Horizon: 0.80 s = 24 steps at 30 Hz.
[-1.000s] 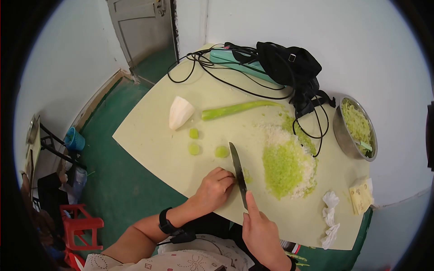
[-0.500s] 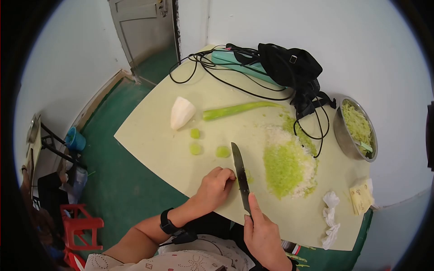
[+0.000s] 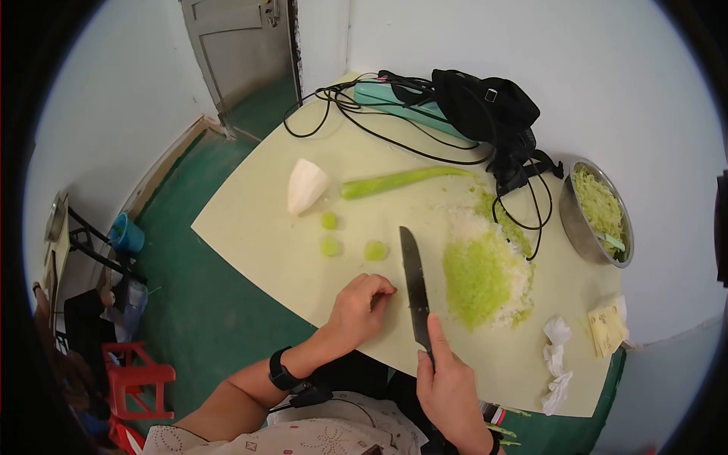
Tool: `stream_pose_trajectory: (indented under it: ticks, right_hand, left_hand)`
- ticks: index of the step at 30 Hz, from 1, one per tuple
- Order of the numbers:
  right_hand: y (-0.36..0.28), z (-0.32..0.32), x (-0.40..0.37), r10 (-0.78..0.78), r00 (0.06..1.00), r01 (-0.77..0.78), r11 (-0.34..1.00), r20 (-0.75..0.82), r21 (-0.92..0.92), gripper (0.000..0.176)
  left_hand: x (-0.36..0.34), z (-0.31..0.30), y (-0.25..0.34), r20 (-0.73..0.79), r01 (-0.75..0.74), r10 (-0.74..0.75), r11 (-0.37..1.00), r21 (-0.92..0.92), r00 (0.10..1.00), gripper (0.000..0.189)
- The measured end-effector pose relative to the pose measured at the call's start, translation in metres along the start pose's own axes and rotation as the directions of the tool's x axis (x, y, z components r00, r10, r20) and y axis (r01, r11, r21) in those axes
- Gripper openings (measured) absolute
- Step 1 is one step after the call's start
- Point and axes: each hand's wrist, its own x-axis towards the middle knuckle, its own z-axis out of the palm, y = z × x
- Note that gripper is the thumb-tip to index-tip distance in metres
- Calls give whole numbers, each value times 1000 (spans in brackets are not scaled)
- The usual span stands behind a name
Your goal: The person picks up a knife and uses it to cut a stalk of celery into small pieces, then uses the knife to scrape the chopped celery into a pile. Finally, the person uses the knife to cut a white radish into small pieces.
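Observation:
My right hand point(image 3: 449, 390) is closed round the handle of a kitchen knife point(image 3: 415, 280), its dark blade pointing away from me over the table. Just left of the blade, my left hand point(image 3: 358, 309) rests on the tabletop with fingers curled and fingertips together; anything under them is hidden. Beyond it lie three pale green slices, one being the nearest slice point(image 3: 375, 250). A long peeled green stem point(image 3: 406, 182) and a white tapered vegetable chunk point(image 3: 307, 186) lie farther back. Right of the knife spreads a heap of finely chopped green and white bits point(image 3: 485, 280).
A metal bowl point(image 3: 567, 220) of shredded green vegetable stands at the right edge. Crumpled tissues point(image 3: 557, 356) and a yellow packet point(image 3: 607, 330) lie nearer. Black cables, a black bag point(image 3: 485, 110) and a teal case point(image 3: 409, 110) occupy the back. A red stool point(image 3: 136, 379) stands on the floor, left.
The knife and my right hand have shifted slightly right, widening the gap from my left fingertips. Green bits seen beside the blade are now out of sight. My left hand has barely moved.

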Motion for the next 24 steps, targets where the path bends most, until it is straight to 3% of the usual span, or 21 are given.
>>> stream_pose_trajectory:
  ticks: [2,4,10,17,19,24]
  right_hand:
    - [-1,1,-1,-52,999,52,998,-12,-19,53]
    - [3,7,-2,-107,994,107,994,-30,-12,54]
    - [3,9,2,9,995,1,994,96,-109,54]
    - [18,-3,6,-27,998,23,998,-55,-65,53]
    - [12,-11,3,56,997,-59,997,-44,-52,51]
    - [23,-3,8,-22,998,16,993,-53,-114,52]
  left_hand:
    - [0,-1,3,-54,47,-48,999,-10,997,12]
    - [0,-4,5,-13,7,-7,998,55,1000,13]
    - [1,-2,2,48,-78,72,987,142,996,16]
    - [6,-7,3,196,-174,150,978,112,969,18]
    - [9,-5,2,188,-192,173,977,89,967,19]
    - [8,-5,5,80,-101,94,991,87,992,23]
